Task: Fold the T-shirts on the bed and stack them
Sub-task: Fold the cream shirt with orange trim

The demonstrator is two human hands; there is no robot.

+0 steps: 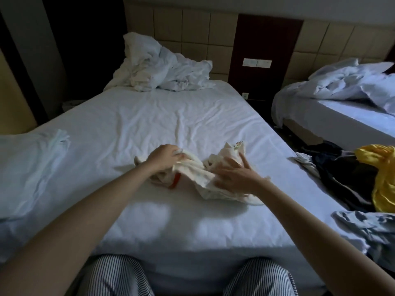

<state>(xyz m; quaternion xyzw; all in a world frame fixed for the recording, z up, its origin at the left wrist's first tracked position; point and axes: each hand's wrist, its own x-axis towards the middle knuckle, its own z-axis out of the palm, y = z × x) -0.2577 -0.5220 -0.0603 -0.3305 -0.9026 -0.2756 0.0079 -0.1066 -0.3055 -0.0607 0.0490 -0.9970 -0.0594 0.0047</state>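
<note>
Head view. One crumpled cream T-shirt lies mid-bed, long axis left to right. Left hand clenches its left end; right hand rests on its right part, fingers spread. Three more garments are heaped at the right edge: dark, yellow, blue.

Matt cotton T-shirt, wrinkled bedsheet
</note>
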